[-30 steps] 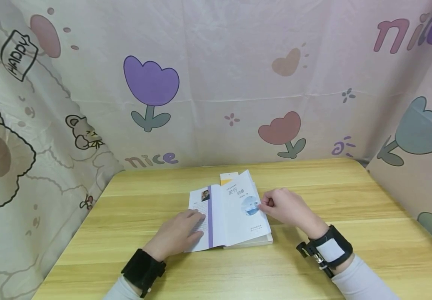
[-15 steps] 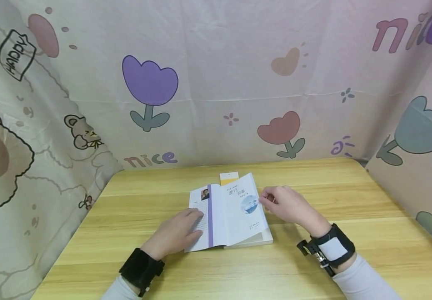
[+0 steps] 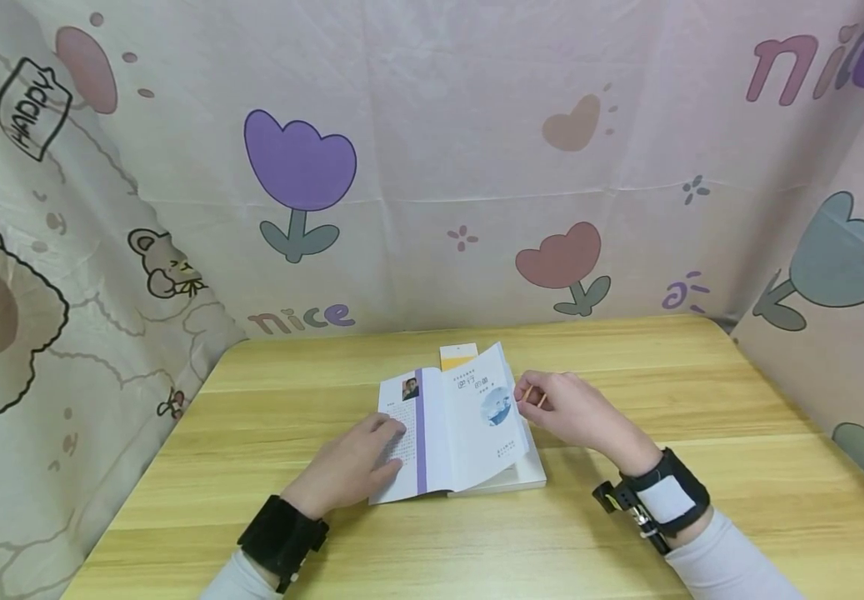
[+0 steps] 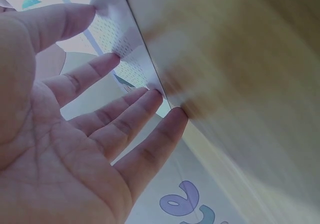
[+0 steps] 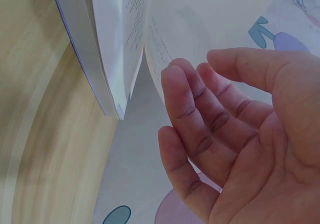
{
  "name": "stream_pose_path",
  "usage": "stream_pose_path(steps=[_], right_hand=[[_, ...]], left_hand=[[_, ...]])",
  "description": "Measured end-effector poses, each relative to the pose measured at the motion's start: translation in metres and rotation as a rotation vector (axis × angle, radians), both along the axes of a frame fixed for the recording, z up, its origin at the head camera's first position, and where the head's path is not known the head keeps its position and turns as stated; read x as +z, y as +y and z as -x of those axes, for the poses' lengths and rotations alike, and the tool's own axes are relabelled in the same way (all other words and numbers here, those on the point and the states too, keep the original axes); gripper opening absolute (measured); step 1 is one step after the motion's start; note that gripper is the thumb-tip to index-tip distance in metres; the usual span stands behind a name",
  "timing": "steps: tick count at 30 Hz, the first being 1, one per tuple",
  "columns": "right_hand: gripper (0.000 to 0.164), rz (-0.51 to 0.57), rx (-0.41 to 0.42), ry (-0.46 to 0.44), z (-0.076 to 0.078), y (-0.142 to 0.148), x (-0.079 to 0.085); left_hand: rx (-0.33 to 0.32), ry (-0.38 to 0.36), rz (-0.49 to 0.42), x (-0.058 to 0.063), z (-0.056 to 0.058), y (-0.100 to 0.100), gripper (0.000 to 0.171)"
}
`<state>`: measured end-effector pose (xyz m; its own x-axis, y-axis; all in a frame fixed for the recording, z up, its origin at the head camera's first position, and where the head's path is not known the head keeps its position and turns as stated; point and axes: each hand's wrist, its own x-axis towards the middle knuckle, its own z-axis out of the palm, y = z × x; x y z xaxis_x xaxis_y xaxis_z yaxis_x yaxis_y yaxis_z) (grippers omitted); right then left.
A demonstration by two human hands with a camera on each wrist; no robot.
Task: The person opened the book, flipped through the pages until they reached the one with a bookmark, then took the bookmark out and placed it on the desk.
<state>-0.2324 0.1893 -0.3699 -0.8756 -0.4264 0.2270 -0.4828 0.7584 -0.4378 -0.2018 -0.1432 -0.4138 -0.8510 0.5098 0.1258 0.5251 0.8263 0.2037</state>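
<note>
An open book lies on the table, its printed front flap spread to the left. My left hand rests on that flap with its fingers spread; in the left wrist view the fingertips touch the flap's paper near its edge. At the book's right side, my right hand pinches the outer edge of the title page between thumb and forefinger. That page is lifted and bowed above the white page block. The right wrist view shows the other fingers loosely bent beside the raised leaf.
A white and yellow card sticks out beyond the book's top edge. The wooden table reaches back to a patterned cloth, which hangs behind and at both sides.
The title page's free edge and lower corner have risen a little and moved left. My right hand has shifted slightly up with it; the left hand stays nearly still on the flap.
</note>
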Motion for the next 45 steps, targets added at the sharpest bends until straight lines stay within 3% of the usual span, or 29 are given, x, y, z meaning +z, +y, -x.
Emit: stream_pose_path(steps=[20, 29, 45], right_hand=[[0.016, 0.017, 0.021, -0.016, 0.000, -0.003, -0.004], [0.020, -0.002, 0.034, -0.038, 0.000, -0.005, -0.006], [0.017, -0.004, 0.052, -0.041, 0.001, -0.009, -0.013]], left_hand=[[0.003, -0.030, 0.004, 0.000, 0.005, -0.005, 0.045], [0.020, -0.037, 0.014, 0.003, 0.005, -0.006, 0.024], [0.015, -0.037, 0.011, 0.008, 0.004, -0.009, 0.022]])
